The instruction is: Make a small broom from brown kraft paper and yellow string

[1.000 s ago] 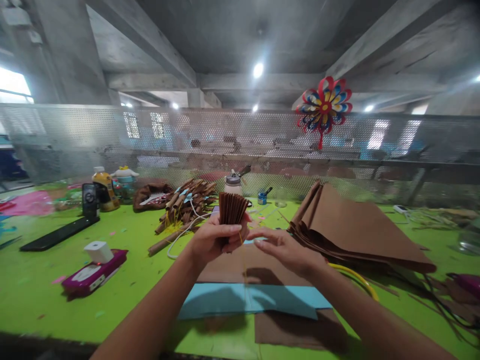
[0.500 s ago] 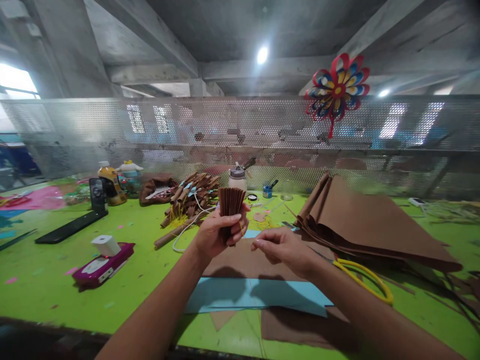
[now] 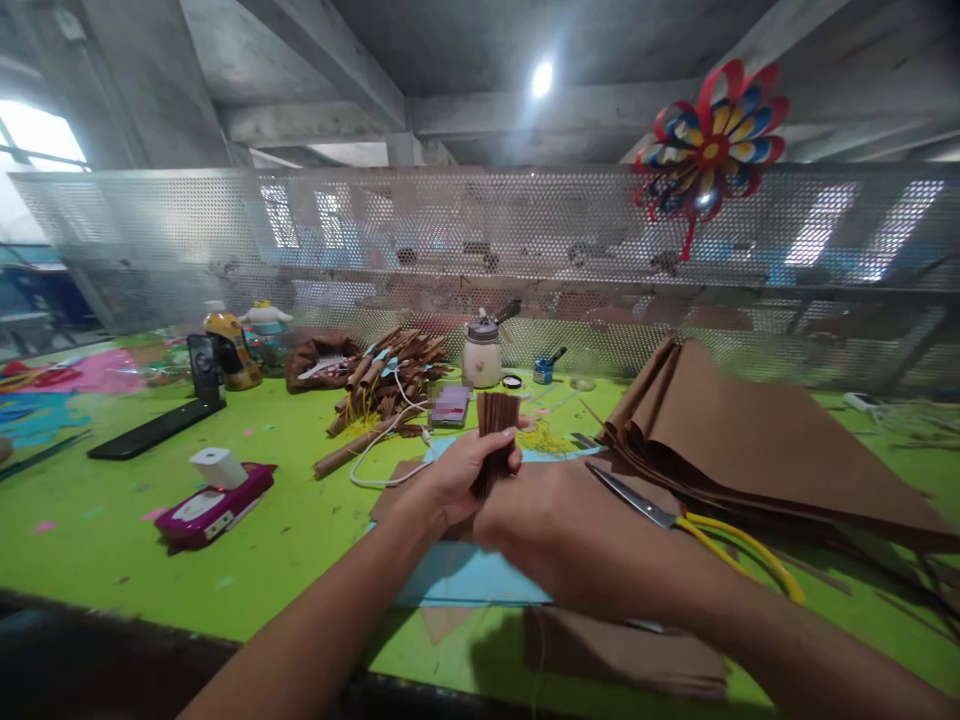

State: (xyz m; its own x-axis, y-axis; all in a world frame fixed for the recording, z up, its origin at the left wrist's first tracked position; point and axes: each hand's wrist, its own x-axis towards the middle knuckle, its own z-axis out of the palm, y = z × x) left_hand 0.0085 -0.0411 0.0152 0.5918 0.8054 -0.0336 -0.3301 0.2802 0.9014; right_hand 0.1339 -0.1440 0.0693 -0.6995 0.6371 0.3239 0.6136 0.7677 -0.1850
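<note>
A fan-pleated bundle of brown paper (image 3: pixel 496 415) stands upright in my left hand (image 3: pixel 469 468), thumb across its front and fingers wrapped behind. My right hand (image 3: pixel 532 510), blurred by motion, is curled closed just below and right of the bundle's lower end. Whatever it pinches is hidden or too thin to make out. Light blue paper strips (image 3: pixel 465 575) and flat brown paper (image 3: pixel 630 650) lie on the green table under my hands. Scissors with yellow handles (image 3: pixel 637 495) rest partly open beyond my right forearm.
Large folded brown sheets (image 3: pixel 757 430) lie at right. Behind my hands are rolled brown paper pieces (image 3: pixel 397 365), a white cable (image 3: pixel 360 470), a phone (image 3: pixel 450 403) and a jar (image 3: pixel 482 355). A purple power strip (image 3: pixel 217 505) sits at left; a perforated screen (image 3: pixel 450 230) stands behind.
My left hand has turned the pleated bundle slightly and holds it lower in front of me. The right hand has moved left and down, close against its base. The view has shifted a little.
</note>
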